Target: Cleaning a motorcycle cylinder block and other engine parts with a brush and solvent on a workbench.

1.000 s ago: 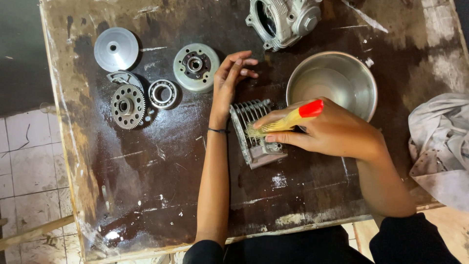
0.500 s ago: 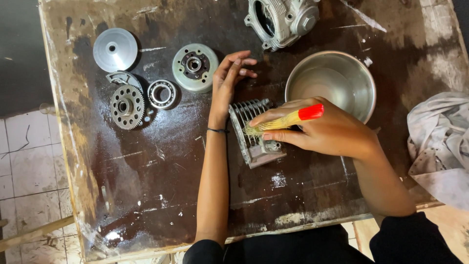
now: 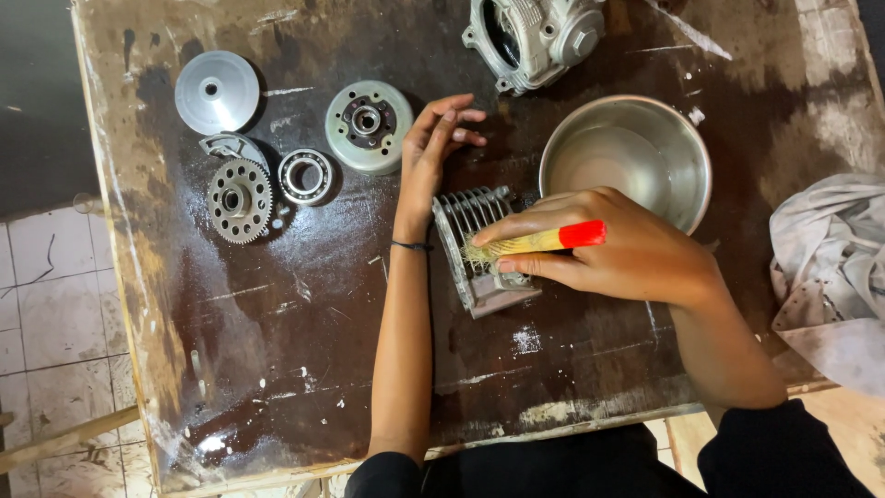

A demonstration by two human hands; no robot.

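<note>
The finned metal cylinder part (image 3: 479, 249) lies on the dark, stained bench (image 3: 304, 350), just in front of the steel bowl (image 3: 636, 152) and between the two hands. It is steadied by the left hand (image 3: 429, 157), whose fingers are spread and released, with the heel of the hand resting against the part's far edge and nothing clasped. The right hand (image 3: 613, 254) is closed around a brush with a red-tipped handle (image 3: 539, 242), and the bristles are pressed against the fins.

Compared with the earlier frames, very little is altered: the brush has been drawn slightly across the fins and the red tip is angled a touch lower, which is judged to be one stroke within a continuing scrubbing of the fins. The left hand is kept in the same place, and the part has not been shifted.

To the left, apart from the hands, a flat round cover (image 3: 217, 92), a toothed gear (image 3: 238, 200), a ball bearing (image 3: 306, 176) and a round clutch hub (image 3: 369, 125) are laid out. An engine casing (image 3: 535, 37) stands at the far edge, and a grey rag (image 3: 830, 267) is draped at the right
</note>
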